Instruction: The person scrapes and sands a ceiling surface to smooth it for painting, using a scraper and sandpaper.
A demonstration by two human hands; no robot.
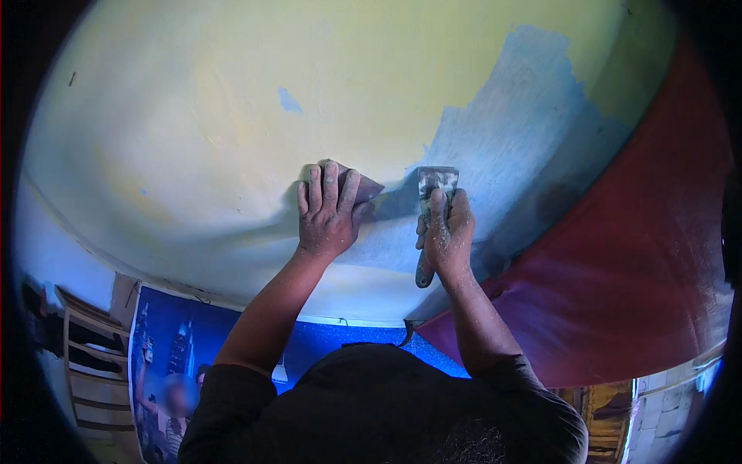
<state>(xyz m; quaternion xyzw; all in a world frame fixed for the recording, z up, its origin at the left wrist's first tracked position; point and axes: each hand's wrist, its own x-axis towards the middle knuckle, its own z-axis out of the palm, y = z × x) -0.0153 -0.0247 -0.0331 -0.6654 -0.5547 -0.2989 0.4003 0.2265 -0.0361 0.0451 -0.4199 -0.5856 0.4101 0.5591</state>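
Note:
My left hand (328, 220) lies with its fingers against a pale yellow painted wall (255, 131). Beneath those fingers is a dark brown piece of sandpaper (366, 185), pressed to the surface, one pointed corner sticking out to the right. A little to the right, my right hand (450, 236) is closed round a putty knife (437, 177), thumb along its front. Its stained metal blade points up and its dark handle end shows below the hand. Pale dust coats both hands. Behind the knife, a bare blue-grey patch (510, 108) with ragged paint edges stretches up and right.
Dark red sheeting (618, 263) hangs at the right, close to my right forearm. Along the bottom are a blue poster (166, 325) with pictured people and, at far left, a wooden rack (97, 363). Wooden boards (607, 421) show at lower right.

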